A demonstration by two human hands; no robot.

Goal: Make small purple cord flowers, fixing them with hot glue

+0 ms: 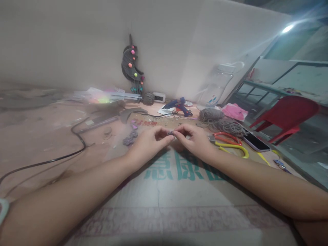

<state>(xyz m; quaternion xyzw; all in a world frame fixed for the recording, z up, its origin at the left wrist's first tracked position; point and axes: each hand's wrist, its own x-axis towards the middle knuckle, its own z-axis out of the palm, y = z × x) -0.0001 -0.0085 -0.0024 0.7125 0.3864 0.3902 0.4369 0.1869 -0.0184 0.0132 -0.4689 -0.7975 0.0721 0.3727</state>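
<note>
My left hand and my right hand meet at the fingertips above a printed cardboard sheet. Thumbs and forefingers of both are closed in a pinch on a small grey yarn piece, mostly covered by the fingers. Left of my left hand lie little grey-purple yarn bits. Scissors with yellow handles and a red-orange handled tool rest to the right of my right hand. Behind them is a loose heap of grey yarn.
A blue glue gun stands at the back near a clear bottle. A black cable crosses the left side. A phone lies by the right edge. A grey crescent ornament with coloured balls hangs on the wall.
</note>
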